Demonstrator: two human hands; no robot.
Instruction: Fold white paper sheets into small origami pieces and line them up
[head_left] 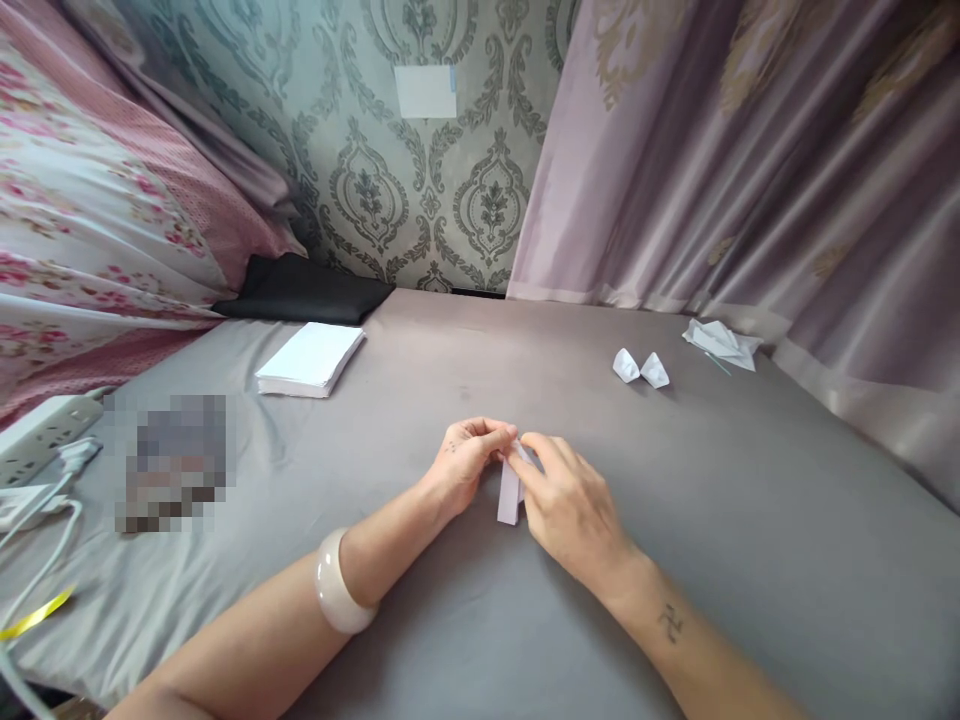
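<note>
A folded strip of white paper (509,496) is held between my two hands, its lower end hanging toward me above the grey sheet. My left hand (471,455) pinches the paper's upper end between thumb and fingers. Closed on the strip's right side is my right hand (574,495), its index finger and thumb near the top. The fingers hide the upper part of the paper. Farther off to the right, two small folded white paper shapes (640,369) stand side by side with pointed tops.
A stack of white paper (311,358) lies at the left, before a black cloth (307,287). At the far left are a power strip (49,430) with cables and a yellow strip (37,613). Crumpled paper pieces (722,344) lie back right, by the curtain (675,150).
</note>
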